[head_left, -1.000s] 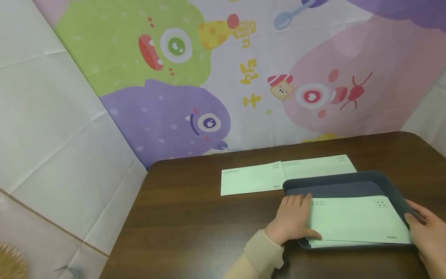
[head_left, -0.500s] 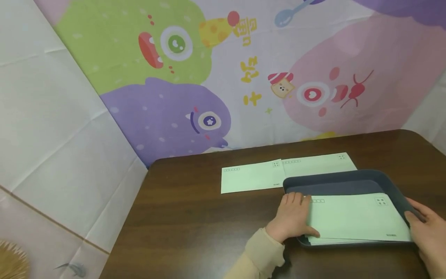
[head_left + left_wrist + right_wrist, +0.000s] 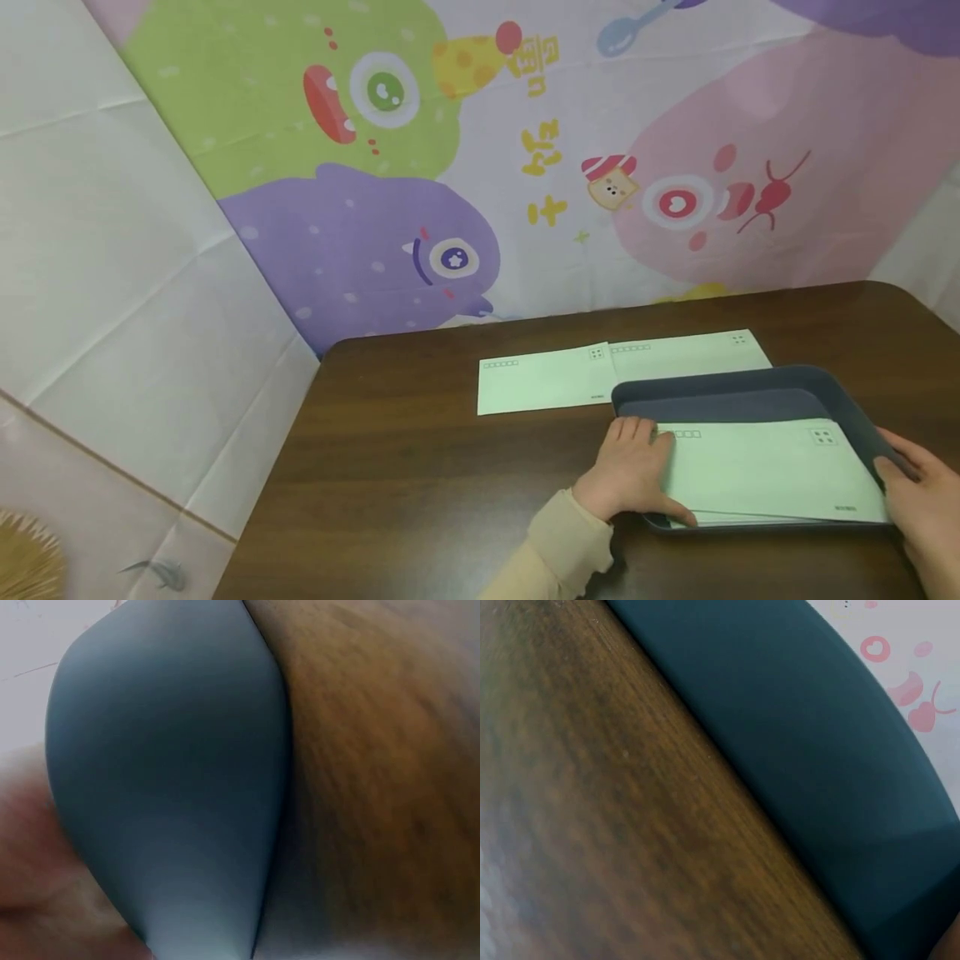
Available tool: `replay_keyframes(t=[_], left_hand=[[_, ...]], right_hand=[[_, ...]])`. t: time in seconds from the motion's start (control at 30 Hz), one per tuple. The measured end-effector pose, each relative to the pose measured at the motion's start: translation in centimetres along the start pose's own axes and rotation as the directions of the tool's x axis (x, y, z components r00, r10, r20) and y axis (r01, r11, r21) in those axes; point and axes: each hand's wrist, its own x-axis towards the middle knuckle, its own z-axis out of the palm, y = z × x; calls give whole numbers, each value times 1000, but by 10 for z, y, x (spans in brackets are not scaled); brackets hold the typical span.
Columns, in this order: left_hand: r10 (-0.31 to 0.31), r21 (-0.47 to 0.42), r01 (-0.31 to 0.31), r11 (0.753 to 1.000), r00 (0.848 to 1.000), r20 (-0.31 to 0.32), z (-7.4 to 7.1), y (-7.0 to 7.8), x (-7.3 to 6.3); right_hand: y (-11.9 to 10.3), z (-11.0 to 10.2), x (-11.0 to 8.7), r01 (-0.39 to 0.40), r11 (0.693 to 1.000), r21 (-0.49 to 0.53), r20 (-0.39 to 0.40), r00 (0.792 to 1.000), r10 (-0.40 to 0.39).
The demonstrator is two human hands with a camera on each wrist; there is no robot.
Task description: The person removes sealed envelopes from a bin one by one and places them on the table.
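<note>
In the head view, a dark blue-grey tray (image 3: 750, 404) sits on the brown table and holds a stack of pale green envelopes (image 3: 765, 471). My left hand (image 3: 630, 467) lies across the tray's left rim, its thumb spread toward the near corner and its fingers touching the left end of the stack. Gripping the right rim is my right hand (image 3: 918, 496), with the thumb on the inner side. The left wrist view shows the tray's outer wall (image 3: 172, 750) close up, with part of the hand above it. Tray wall (image 3: 780, 727) also fills much of the right wrist view.
Behind the tray, a pale green envelope (image 3: 543, 382) lies flat on the table (image 3: 420, 467). Another envelope (image 3: 686, 357) overlaps it to the right, partly hidden by the tray. A cartoon-printed cloth (image 3: 555, 167) hangs along the table's back edge.
My left thumb has shifted slightly at the near left corner of the stack, and a bit more of the top envelope's far left corner shows. The right hand keeps its grip on the tray.
</note>
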Motion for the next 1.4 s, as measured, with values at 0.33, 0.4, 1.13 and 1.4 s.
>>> replay_keyframes(t=[0.33,0.4,1.13,1.4], left_hand=[[8,-42,-7,999,1000,30,-1,-1,1],[9,-65,-8,998,1000,17,-3,-1,1],[-96,-16,95,995,990,-99,2,6,0],[-45,-59,39,998,993,-110,-1,2,0]], right_hand=[[0,-2,0,38,999,23,24,999,-38],[1,-3,-1,54,998,31,28,998,-55],[-2,-2,-3,15,1000,-2,25,1000,-15],[2,-2,-1,32,999,20,26,999,-32]])
